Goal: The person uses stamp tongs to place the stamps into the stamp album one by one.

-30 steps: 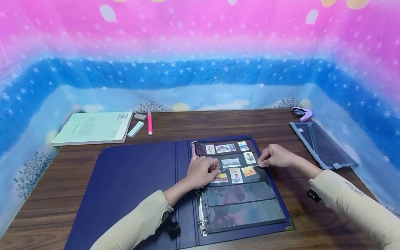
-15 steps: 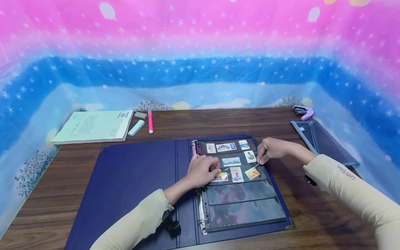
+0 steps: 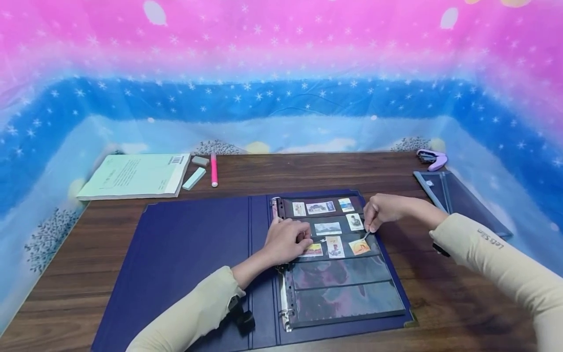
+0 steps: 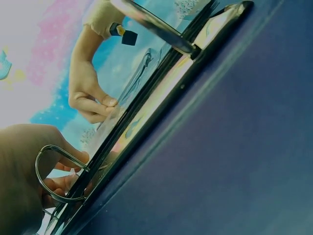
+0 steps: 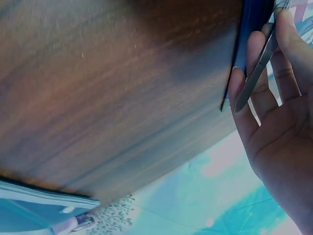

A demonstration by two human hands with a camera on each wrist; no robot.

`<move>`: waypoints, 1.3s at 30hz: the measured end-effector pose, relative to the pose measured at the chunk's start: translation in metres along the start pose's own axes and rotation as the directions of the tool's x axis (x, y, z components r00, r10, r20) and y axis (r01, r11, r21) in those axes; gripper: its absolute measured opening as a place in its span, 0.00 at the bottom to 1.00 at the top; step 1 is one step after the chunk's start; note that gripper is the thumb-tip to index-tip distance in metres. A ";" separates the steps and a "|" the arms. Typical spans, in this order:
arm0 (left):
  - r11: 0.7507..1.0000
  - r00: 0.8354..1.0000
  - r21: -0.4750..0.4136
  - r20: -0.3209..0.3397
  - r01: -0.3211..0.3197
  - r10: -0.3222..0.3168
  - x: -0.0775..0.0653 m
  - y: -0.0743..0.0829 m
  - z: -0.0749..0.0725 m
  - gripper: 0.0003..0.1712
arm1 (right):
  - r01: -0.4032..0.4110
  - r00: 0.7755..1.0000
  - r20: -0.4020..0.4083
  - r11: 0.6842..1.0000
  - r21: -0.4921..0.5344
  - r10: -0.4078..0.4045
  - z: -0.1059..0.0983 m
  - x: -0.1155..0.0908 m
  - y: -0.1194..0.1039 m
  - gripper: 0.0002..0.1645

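An open dark blue stamp album (image 3: pixel 198 264) lies on the table, with a black pocket page (image 3: pixel 343 274) in its ring binding. Several stamps sit in the upper rows. My right hand (image 3: pixel 382 212) pinches metal tweezers (image 5: pixel 255 81), whose tips reach an orange stamp (image 3: pixel 359 247) lying tilted in the third row. My left hand (image 3: pixel 288 240) rests at the page's ring side, its thumb and forefinger at the third row's clear pocket film, which they seem to pinch. Its fingers partly cover a red and yellow stamp (image 3: pixel 314 250). In the left wrist view a metal ring (image 4: pixel 38 169) crosses this hand.
A pale green book (image 3: pixel 132 176), a grey eraser (image 3: pixel 200 161), a mint-coloured block (image 3: pixel 194 179) and a pink marker (image 3: pixel 214 171) lie at the back left. At the back right are a lilac stapler (image 3: pixel 434 159) and a dark mesh zip pouch (image 3: pixel 466 203).
The orange stamp has shifted slightly right and down, and has turned. My right hand has swung with the tweezers, which now point more steeply down. The left hand stays in place.
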State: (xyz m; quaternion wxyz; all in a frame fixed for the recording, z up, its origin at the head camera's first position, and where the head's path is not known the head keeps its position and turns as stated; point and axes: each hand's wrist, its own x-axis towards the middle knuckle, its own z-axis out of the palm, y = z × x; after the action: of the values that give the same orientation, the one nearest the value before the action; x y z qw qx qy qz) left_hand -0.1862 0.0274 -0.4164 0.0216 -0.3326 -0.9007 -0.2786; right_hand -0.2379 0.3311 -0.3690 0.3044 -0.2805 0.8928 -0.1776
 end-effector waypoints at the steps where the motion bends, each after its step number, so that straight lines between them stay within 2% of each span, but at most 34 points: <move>1: 1.000 1.000 0.001 -0.001 -0.002 0.002 -0.001 0.000 0.000 0.13 | 0.007 1.000 0.003 1.000 -0.006 -0.007 0.000 -0.001 0.000 0.03; 4: 1.000 1.000 0.008 -0.008 -0.006 0.006 -0.002 0.001 0.001 0.13 | 0.030 0.999 -0.024 0.999 -0.029 -0.031 0.002 -0.005 0.003 0.04; 9: 0.999 0.999 0.044 -0.042 0.003 -0.001 -0.005 -0.001 0.004 0.11 | 0.027 0.988 -0.153 1.000 -0.012 -0.029 0.012 -0.016 0.015 0.08; 12: 0.999 0.998 0.039 -0.058 0.018 -0.016 -0.006 -0.002 0.003 0.09 | 0.042 0.971 -0.238 0.998 0.047 -0.030 0.018 -0.020 0.023 0.09; 15: 0.999 0.998 0.025 -0.062 0.027 -0.025 -0.006 -0.003 0.004 0.09 | 0.070 0.936 -0.350 0.990 0.118 -0.025 0.025 -0.022 0.028 0.11; 18: 0.999 0.998 0.024 -0.057 0.021 -0.019 -0.005 -0.006 0.004 0.08 | 0.078 0.875 -0.484 0.977 0.199 0.029 0.030 -0.022 0.031 0.13; 20: 0.999 0.999 0.033 -0.054 0.005 -0.003 -0.005 -0.007 0.005 0.07 | 0.040 0.812 -0.573 0.968 0.247 0.112 0.031 -0.020 0.032 0.14; 22: 0.999 0.998 0.040 -0.053 -0.016 0.018 -0.003 -0.009 0.005 0.07 | -0.040 0.743 -0.625 0.948 0.316 0.240 0.031 -0.018 0.034 0.17; 25: 0.999 0.998 0.033 -0.050 -0.036 0.037 -0.003 -0.012 0.003 0.06 | -0.160 0.646 -0.611 0.864 0.478 0.458 0.026 -0.010 0.039 0.23; 27: 0.999 0.998 0.032 -0.045 -0.043 0.044 -0.002 -0.014 0.001 0.06 | -0.221 0.594 -0.570 0.797 0.563 0.567 0.021 -0.002 0.046 0.25; 28: 0.999 0.998 0.025 -0.042 -0.044 0.045 -0.002 -0.015 0.000 0.06 | -0.237 0.573 -0.555 0.770 0.592 0.603 0.019 0.001 0.049 0.25; 29: 0.999 0.998 0.024 -0.041 -0.044 0.045 -0.002 -0.016 0.000 0.06 | -0.258 0.554 -0.550 0.757 0.601 0.625 0.017 0.004 0.053 0.25; 31: 0.999 0.999 0.003 -0.032 -0.041 0.041 -0.001 -0.016 0.000 0.05 | -0.327 0.518 -0.545 0.742 0.586 0.659 0.014 0.007 0.061 0.24; 33: 0.999 0.999 -0.032 -0.008 -0.032 0.032 -0.001 -0.017 0.001 0.05 | -0.400 0.493 -0.557 0.742 0.538 0.669 0.013 0.010 0.069 0.23; 36: 0.992 0.997 -0.128 0.078 -0.018 0.028 0.002 -0.019 0.001 0.03 | -0.506 0.462 -0.569 0.729 0.462 0.681 0.012 0.012 0.075 0.23; 39: 0.966 0.982 -0.258 0.188 0.012 0.038 0.009 -0.023 -0.004 0.04 | -0.570 0.409 -0.615 0.715 0.406 0.675 0.008 0.014 0.076 0.22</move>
State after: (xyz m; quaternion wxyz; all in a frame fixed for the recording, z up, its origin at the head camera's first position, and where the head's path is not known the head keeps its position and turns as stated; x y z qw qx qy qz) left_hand -0.2081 0.0167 -0.4221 -0.1066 -0.3638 -0.8524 -0.3602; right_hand -0.2716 0.3806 -0.4181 -0.0150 0.1878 0.9603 -0.2057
